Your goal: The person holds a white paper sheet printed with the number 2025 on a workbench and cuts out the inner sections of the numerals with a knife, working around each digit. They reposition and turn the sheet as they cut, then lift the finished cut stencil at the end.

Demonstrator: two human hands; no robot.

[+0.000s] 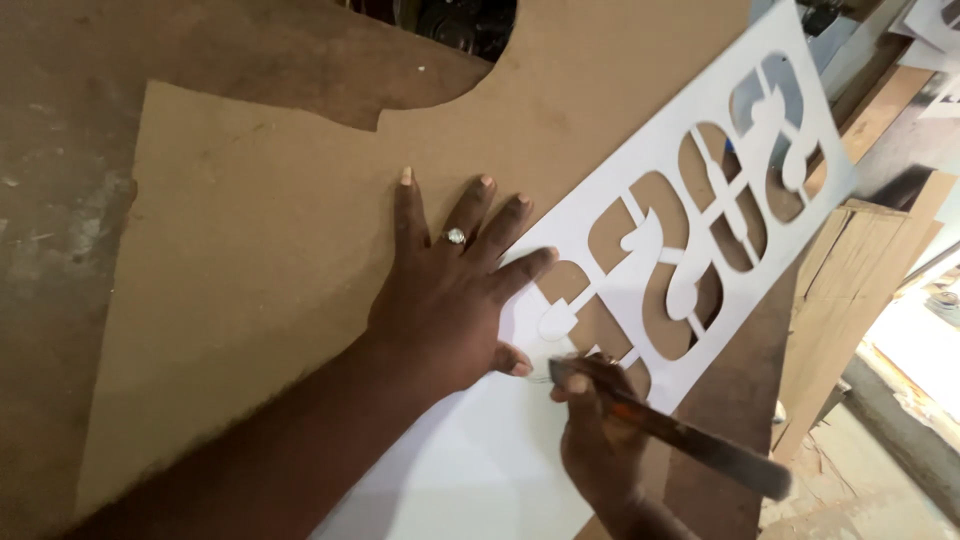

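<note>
The left hand (450, 300) lies flat with fingers spread wide, pressing a long white cut-out paper stencil (700, 200) onto a brown flat fibreboard sheet (250, 250). The right hand (600, 440) is closed around a dark, slim pencil-like tool (665, 428), its tip meeting the stencil beside the left thumb. The tool's far end is blurred. The stencil's lower end is cut off by the frame. A pale wooden board (840, 290) leans at right.
</note>
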